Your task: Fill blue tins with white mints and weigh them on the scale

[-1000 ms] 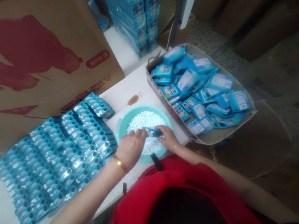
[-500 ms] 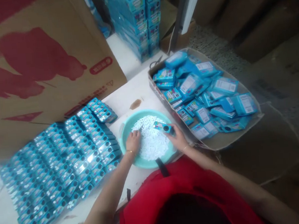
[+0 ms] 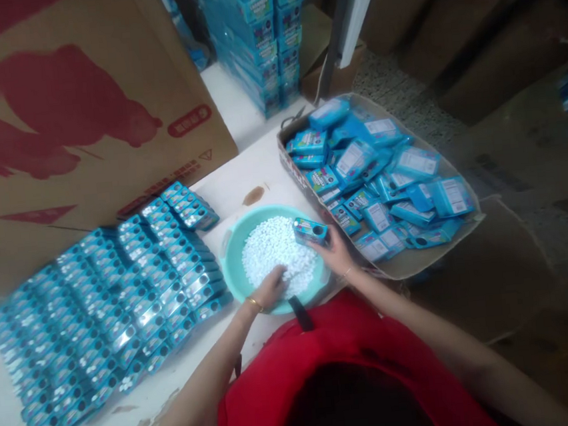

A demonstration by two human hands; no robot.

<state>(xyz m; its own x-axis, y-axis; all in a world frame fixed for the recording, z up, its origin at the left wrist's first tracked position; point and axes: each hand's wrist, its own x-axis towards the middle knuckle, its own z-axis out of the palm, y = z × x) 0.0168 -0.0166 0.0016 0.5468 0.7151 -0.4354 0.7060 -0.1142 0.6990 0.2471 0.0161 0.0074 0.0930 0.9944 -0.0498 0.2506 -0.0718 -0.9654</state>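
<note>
On the far left, rows of blue packs point(image 3: 108, 317) are standing close together on the white table point(image 3: 232, 171), with a large printed carton point(image 3: 115, 75) rising behind them. To their right, a turquoise basin point(image 3: 234, 271) is holding small white pellets point(image 3: 271, 237). The left hand point(image 3: 272, 288) is dipping its fingers into the pellets near the basin's close edge; whether they are pinching any, I cannot tell. Up and to the right of those fingers, and apart from them, a single blue pack point(image 3: 310, 230) is hanging over the basin's right part, its long axis running from upper left down to lower right. The right hand point(image 3: 337, 255) is the nearer one, gripping the pack around its right end. Beyond it, an open shallow carton point(image 3: 306, 181) is holding jumbled blue packets point(image 3: 381, 177).
</note>
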